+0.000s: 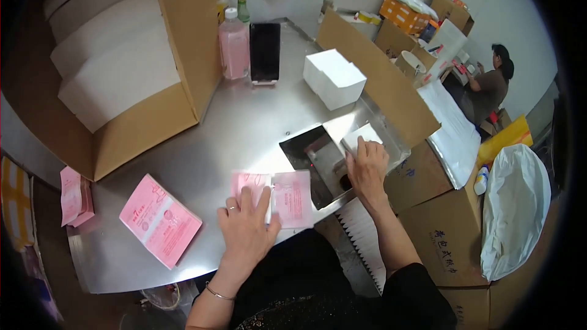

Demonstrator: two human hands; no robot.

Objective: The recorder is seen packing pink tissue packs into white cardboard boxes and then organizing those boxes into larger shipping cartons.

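My left hand (247,223) lies with its fingers spread on a pink and clear plastic wrapper (292,198) near the table's front edge. My right hand (369,168) grips a small stack of white folded tissues (365,137), its fingers over the top and thumb at the side. This stack is beside a dark rectangular opening (309,150) in the metal table. To the left of my left hand rests a pile of pink printed wrappers (160,220). Another pink bundle (76,195) stands at the table's left edge.
A large open carton (186,43) with white paper blocks (122,67) stands at the back left. Behind are a pink liquid bottle (235,46), a phone (265,52) on a stand and a white block (335,78). Cartons (437,232) and a white bag (515,214) crowd the right. Another person (489,85) sits far right.
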